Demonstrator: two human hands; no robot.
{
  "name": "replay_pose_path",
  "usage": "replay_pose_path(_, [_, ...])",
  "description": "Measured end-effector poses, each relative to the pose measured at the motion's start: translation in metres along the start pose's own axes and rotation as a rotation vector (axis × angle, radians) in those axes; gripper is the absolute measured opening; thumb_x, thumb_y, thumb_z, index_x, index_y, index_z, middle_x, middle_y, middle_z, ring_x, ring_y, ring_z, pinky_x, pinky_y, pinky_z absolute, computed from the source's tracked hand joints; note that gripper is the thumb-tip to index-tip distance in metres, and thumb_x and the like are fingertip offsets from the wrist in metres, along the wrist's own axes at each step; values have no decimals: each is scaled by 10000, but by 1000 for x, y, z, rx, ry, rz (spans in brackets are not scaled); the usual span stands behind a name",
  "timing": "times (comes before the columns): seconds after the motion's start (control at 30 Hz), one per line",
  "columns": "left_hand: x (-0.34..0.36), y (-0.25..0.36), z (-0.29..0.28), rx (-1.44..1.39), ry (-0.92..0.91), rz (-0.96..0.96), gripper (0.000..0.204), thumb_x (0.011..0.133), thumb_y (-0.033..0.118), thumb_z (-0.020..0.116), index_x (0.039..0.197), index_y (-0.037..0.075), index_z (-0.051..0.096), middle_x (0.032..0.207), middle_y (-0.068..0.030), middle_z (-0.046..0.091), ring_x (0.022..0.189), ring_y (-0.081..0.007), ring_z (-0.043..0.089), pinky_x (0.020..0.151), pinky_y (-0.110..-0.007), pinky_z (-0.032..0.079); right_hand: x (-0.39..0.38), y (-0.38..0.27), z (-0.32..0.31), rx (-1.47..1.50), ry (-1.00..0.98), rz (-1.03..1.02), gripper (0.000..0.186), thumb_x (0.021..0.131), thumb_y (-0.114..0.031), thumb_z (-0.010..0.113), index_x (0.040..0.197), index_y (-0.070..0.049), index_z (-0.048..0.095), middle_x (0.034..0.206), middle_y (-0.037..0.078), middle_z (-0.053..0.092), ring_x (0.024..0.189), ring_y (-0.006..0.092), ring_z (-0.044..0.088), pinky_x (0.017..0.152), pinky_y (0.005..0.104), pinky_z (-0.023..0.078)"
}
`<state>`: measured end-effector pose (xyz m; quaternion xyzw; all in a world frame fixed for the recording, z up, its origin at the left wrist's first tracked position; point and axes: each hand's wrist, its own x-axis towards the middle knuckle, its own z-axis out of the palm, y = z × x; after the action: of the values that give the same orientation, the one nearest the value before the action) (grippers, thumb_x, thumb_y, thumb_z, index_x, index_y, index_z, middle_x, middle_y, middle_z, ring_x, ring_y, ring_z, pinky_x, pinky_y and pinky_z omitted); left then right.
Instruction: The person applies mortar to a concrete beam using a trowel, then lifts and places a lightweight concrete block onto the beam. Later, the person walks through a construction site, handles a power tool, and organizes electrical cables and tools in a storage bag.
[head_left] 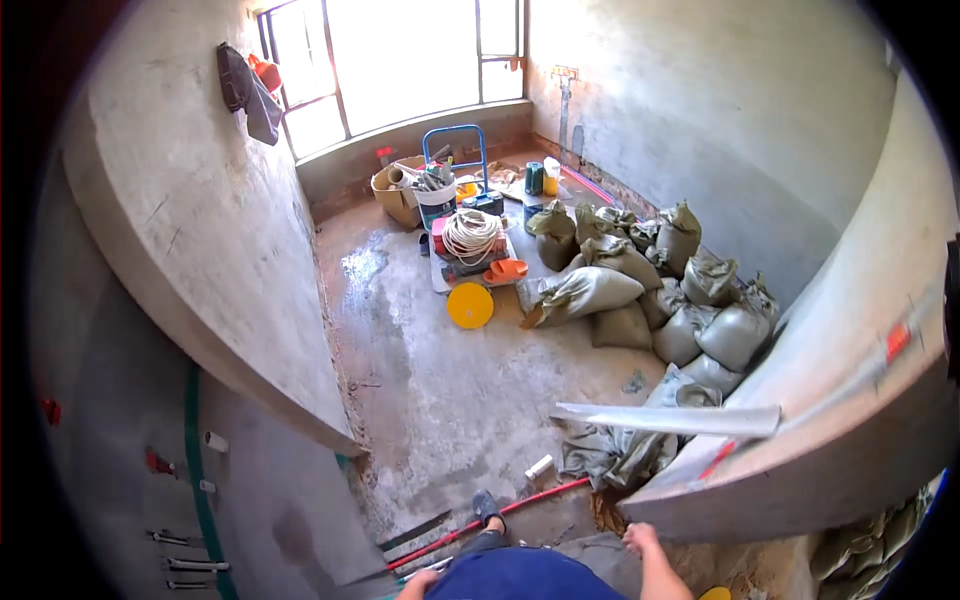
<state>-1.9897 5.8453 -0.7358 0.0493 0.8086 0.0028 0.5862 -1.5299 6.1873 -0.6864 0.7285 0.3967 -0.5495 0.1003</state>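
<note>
My right hand [640, 540] hangs at my right side beside the end of the wall, its fingers curled in with nothing showing in them. At my left side only part of my left hand [420, 582] comes into view, low in the picture; its fingers are too hidden to read. One shoe [487, 508] of mine is stepping forward over a red pipe [540, 496] along the floor at the opening. Just ahead lies a short white pipe piece [540, 466]. Closest to my right hand are crumpled empty sacks [630, 456] and a long pale board [680, 418] leaning over them.
Several filled sacks [610, 292] are heaped along the right wall. Ahead stands a blue-handled trolley [455, 130] loaded with a coiled cable [472, 236] and tools; a yellow disc [470, 305] is in front. A bucket [436, 204] and a cardboard box [396, 205] stand nearby.
</note>
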Motion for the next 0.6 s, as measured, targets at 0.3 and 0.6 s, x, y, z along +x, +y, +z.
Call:
replay_pose_path(0.3, [16,372,-254,-269,344,794,303,834,265,585,928,-12,662,745,-101,666,698,-184,631,676,-320,496,59,-140,112,-302,-72,-252,352,854,-371,531,1019,-108,695,796,143,682,605,246,641,579,368,506])
replay_pose_path(0.6, [78,488,-337,-216,321,580,258,838,258,619,897,11,668,755,-57,665,670,-143,611,635,-297,488,217,-386,81,106,-211,106,251,866,-271,569,918,-47,669,795,97,664,667,208,635,549,395,496])
